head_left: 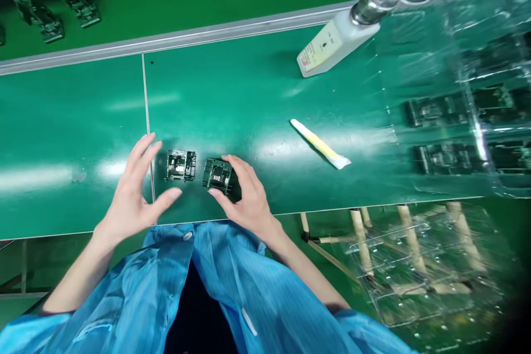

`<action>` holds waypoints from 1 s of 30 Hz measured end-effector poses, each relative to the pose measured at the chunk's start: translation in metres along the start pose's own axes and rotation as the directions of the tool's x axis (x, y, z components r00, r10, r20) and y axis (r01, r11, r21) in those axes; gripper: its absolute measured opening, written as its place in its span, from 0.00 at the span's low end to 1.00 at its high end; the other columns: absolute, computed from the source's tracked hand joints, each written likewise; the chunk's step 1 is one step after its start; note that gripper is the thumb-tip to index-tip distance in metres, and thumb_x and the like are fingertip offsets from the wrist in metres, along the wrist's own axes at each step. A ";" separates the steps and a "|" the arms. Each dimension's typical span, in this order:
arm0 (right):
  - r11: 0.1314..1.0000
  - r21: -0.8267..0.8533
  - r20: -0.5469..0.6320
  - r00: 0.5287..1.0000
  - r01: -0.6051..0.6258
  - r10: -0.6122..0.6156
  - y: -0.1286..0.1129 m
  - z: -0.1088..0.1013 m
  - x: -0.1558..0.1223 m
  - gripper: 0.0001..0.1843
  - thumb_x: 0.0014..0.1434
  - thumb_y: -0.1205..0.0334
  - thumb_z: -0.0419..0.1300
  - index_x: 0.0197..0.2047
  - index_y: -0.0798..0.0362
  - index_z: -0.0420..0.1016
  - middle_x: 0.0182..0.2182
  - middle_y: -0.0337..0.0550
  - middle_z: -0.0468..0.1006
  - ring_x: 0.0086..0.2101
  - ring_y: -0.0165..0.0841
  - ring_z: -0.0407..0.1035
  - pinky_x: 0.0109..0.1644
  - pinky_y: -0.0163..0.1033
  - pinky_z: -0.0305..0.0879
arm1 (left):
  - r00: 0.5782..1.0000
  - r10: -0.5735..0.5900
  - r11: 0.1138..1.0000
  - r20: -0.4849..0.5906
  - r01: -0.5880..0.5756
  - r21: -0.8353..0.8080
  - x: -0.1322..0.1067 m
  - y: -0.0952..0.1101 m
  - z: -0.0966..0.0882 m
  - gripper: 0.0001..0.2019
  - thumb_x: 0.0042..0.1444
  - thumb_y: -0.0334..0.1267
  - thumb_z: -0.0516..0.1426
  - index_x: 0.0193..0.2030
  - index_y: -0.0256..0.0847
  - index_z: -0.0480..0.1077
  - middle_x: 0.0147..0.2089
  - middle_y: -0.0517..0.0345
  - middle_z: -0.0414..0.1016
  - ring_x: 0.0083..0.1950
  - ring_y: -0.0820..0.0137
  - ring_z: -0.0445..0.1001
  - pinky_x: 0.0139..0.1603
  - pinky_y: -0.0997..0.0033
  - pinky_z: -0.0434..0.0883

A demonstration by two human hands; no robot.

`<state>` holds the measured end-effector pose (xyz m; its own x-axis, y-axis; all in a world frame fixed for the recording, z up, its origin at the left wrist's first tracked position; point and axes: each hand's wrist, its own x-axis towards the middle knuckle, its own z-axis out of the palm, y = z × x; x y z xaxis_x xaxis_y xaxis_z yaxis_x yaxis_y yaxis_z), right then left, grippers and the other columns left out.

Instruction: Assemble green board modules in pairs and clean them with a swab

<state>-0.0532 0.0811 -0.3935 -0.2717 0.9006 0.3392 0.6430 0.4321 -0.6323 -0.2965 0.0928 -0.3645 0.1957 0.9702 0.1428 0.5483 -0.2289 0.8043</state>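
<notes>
Two small dark electronic modules lie side by side near the front edge of the green table. My right hand curls round the right module, thumb and fingers closed on its sides. The left module rests free on the table. Just left of it my left hand is open, fingers spread and thumb stretched toward it, not touching.
A white bottle with a metal pump top lies at the back right. A white and yellow tube lies mid-table. Clear plastic trays with dark parts fill the right. More dark parts sit beyond the metal rail.
</notes>
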 end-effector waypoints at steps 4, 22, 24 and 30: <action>0.999 0.030 0.006 1.000 0.031 -0.031 0.010 0.001 0.000 0.40 0.64 0.50 0.62 0.72 0.51 0.49 0.58 0.59 0.73 0.56 0.48 0.71 0.56 0.58 0.73 | 1.000 -0.011 0.909 0.025 0.020 -0.417 0.016 -0.035 0.002 0.30 0.59 0.45 0.61 0.68 0.52 0.61 0.68 0.51 0.67 0.72 0.56 0.62 0.74 0.49 0.59; 0.998 0.061 0.026 1.000 0.002 -0.004 0.007 0.006 0.004 0.40 0.62 0.47 0.63 0.71 0.50 0.53 0.56 0.54 0.76 0.56 0.45 0.72 0.57 0.56 0.74 | 0.998 -0.034 0.842 -0.047 0.004 -0.540 0.036 -0.023 0.041 0.06 0.58 0.39 0.59 0.39 0.46 0.77 0.40 0.58 0.83 0.53 0.59 0.79 0.69 0.42 0.64; 0.998 0.062 0.017 1.000 0.003 -0.004 0.007 0.006 0.003 0.42 0.62 0.47 0.64 0.72 0.50 0.51 0.57 0.55 0.76 0.56 0.45 0.72 0.57 0.55 0.74 | 1.000 -0.010 0.847 -0.023 -0.004 -0.532 0.034 -0.022 0.037 0.08 0.58 0.38 0.60 0.44 0.47 0.77 0.44 0.57 0.83 0.58 0.58 0.77 0.69 0.43 0.64; 0.999 0.021 -0.079 0.996 0.042 -0.040 -0.016 -0.008 0.014 0.41 0.61 0.47 0.65 0.70 0.55 0.53 0.55 0.57 0.77 0.54 0.43 0.74 0.55 0.52 0.76 | 0.992 0.120 0.865 -0.026 -0.117 -0.488 0.031 0.015 0.012 0.22 0.59 0.36 0.60 0.61 0.50 0.70 0.61 0.57 0.75 0.71 0.56 0.64 0.76 0.45 0.56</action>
<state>-0.0612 0.0865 -0.3728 -0.2399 0.8761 0.4182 0.6162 0.4703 -0.6317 -0.2721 0.1184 -0.3549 0.2390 0.9376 0.2527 0.0550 -0.2729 0.9605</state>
